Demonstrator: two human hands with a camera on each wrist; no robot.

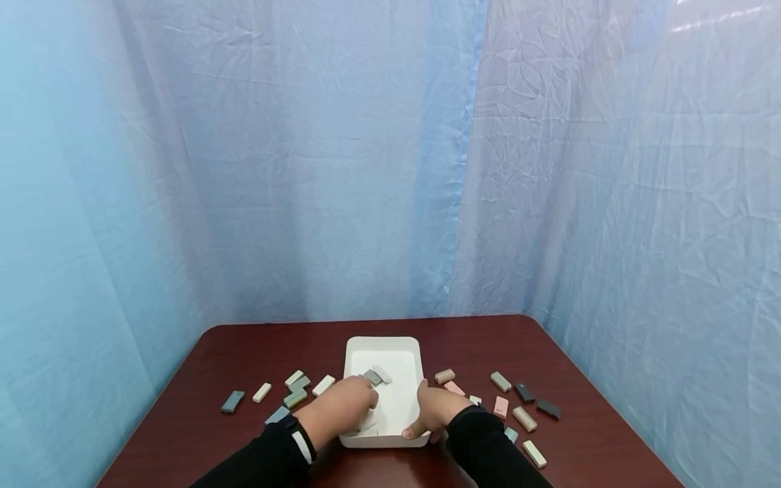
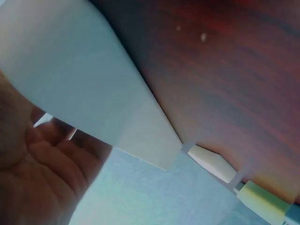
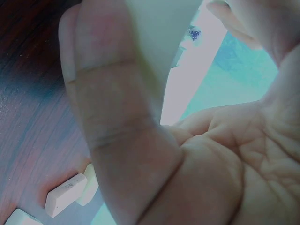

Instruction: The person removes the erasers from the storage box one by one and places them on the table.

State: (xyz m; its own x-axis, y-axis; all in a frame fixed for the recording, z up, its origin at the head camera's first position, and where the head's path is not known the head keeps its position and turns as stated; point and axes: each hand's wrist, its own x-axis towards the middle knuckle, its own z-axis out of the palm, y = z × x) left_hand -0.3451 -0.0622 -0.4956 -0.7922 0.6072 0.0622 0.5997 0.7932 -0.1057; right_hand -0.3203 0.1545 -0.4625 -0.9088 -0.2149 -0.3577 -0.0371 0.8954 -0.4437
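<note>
A white rectangular tray [image 1: 399,407] stands on the table in front of me. My right hand [image 1: 438,409] grips its right wall near the front corner, thumb inside and fingers outside; the right wrist view shows fingers [image 3: 112,89] along the wall. My left hand [image 1: 346,407] reaches over the left wall into the tray, fingers bent down. In the left wrist view the tray's wall [image 2: 93,79] hides its fingertips, so I cannot tell whether they hold anything. Just beyond that hand lie a grey block [image 1: 372,377] and a white rounded piece [image 1: 382,373]. Another white piece [image 1: 369,423] shows below the left hand.
Several small eraser-like blocks lie left of the tray, among them a blue-grey one [image 1: 232,401] and a green one [image 1: 295,398]. To the right are pink [image 1: 501,407], beige [image 1: 524,419] and dark [image 1: 548,409] ones. Light blue curtains [image 1: 342,169] surround the dark red-brown table [image 1: 274,346].
</note>
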